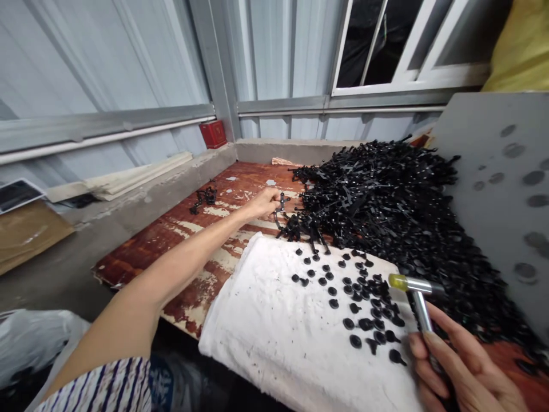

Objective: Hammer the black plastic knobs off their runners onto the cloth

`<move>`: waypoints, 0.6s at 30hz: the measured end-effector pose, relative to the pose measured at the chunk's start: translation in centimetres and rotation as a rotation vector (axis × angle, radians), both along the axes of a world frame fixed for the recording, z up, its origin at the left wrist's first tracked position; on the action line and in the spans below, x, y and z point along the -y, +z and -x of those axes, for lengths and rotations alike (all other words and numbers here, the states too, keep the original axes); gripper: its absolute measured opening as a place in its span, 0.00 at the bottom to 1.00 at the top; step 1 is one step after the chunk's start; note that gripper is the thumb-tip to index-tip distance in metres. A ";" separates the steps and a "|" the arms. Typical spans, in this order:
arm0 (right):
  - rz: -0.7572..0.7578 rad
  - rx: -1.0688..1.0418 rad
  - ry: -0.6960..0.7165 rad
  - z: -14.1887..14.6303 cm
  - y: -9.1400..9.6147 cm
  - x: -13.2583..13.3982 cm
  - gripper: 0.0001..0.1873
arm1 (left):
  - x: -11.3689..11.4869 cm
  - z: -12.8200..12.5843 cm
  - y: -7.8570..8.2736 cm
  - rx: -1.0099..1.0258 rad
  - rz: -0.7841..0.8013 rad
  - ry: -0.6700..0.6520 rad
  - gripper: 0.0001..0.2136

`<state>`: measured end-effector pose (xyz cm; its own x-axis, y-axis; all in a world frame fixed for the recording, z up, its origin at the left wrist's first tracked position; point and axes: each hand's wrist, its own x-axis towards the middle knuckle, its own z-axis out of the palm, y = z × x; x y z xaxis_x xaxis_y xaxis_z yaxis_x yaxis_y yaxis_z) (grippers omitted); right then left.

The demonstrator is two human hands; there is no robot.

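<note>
R hand (467, 366) w/ small hammer (418, 286); L hand (266, 201) at edge of black sprue pile (398, 200).
Head view: R hand btm right, fingers wrapped round the metal handle, grip closed on it. Hammer head, yellow-tipped, sits over right edge of white cloth (266, 326), just beside the scattered small black caps (364, 303) lying on it. L arm stretched fwd across the bench (193, 229), striped sleeve (107, 389) btm left. L grip closed on a black sprue strip (281, 207) at the pile's near-left edge, just past the cloth's far side. Pile covers right part of bench, up against grey spotted board (493, 189). Small black clump (205, 196) lies apart on worn red wood, left of L hand. Red box (213, 133) on ledge in back corner.
</note>
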<state>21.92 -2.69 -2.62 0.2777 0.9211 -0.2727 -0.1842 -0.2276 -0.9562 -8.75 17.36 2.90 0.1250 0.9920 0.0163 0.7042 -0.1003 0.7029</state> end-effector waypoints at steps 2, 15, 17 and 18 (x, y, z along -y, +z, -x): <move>-0.018 -0.015 0.039 -0.2 0.0 0.0 0.36 | 1.3 -1.3 1.0 0.052 0.022 0.001 0.04; -0.104 -0.088 0.087 -0.6 0.0 0.1 0.30 | 13.1 -3.0 0.2 0.185 0.360 -0.025 0.07; -0.097 -0.085 0.081 -0.6 -0.1 0.1 0.30 | 13.6 -3.0 -0.6 0.192 0.407 -0.019 0.07; -0.099 -0.081 0.077 -0.6 -0.2 0.0 0.30 | 13.6 -3.0 -0.9 0.196 0.422 -0.011 0.07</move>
